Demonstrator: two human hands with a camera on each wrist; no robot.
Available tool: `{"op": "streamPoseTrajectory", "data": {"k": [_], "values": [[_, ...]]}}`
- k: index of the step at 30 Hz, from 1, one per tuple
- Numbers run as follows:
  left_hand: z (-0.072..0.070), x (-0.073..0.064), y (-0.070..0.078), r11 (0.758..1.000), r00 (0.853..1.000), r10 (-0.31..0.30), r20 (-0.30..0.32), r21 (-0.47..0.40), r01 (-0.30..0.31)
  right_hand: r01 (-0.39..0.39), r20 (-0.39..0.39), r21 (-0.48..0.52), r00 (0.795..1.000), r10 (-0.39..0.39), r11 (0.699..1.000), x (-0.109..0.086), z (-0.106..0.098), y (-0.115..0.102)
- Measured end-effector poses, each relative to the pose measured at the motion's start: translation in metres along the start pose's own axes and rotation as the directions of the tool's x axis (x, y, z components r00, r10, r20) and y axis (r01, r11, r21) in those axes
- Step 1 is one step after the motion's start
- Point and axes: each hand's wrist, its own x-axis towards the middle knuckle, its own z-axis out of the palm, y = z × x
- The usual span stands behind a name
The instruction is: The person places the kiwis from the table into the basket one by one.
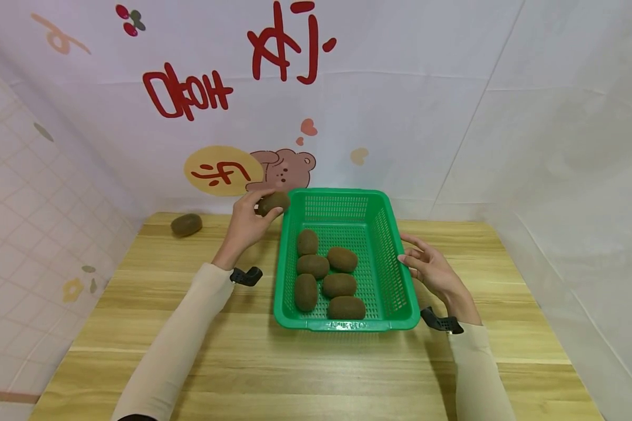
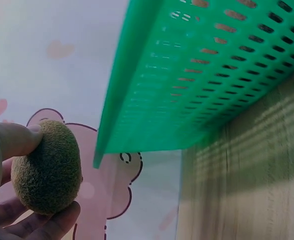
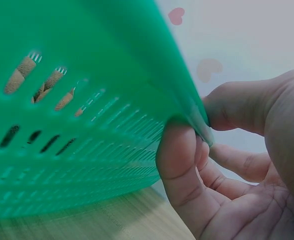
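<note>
My left hand (image 1: 250, 221) grips a brown fuzzy kiwi (image 1: 274, 203) beside the back left corner of a green plastic basket (image 1: 282, 280). In the left wrist view the thumb and fingers wrap that kiwi (image 2: 47, 170), which is apart from the basket wall (image 2: 152, 105). On the basket's right side, my right hand (image 1: 432, 269) holds the rim; the right wrist view shows thumb and fingers pinching the rim (image 3: 187, 95). Several kiwis lie inside the basket, mostly in its left and front part, among them a front one (image 1: 346, 308).
A lone kiwi (image 1: 186, 224) lies at the back left of the wooden table (image 1: 232, 362). Behind the table hangs a white printed sheet (image 1: 400, 105) with a bear and red characters. Pale walls stand left and right.
</note>
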Motion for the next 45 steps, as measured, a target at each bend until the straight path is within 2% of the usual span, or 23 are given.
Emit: {"op": "streamPoseTrajectory", "data": {"k": [12,27,37,45], "values": [[0.006,0.012,0.012,0.999,0.999,0.019,0.047,-0.038,-0.017,0.005,0.005,0.01,1.0,-0.005,1.0,0.001,0.0,0.0],[0.018,0.031,0.028,1.0,0.993,0.007,0.12,0.01,-0.008,0.016,0.011,0.009,1.0,-0.016,1.0,0.0,0.0,0.0],[0.029,0.039,0.029,0.999,0.984,-0.01,0.177,0.031,0.004,0.004,0.0,0.004,1.0,-0.004,1.0,0.001,0.0,0.0],[0.028,0.038,0.024,0.998,0.976,-0.064,0.206,0.039,0.057,0.007,0.0,0.0,1.0,-0.007,1.0,0.001,-0.001,0.001]]}}
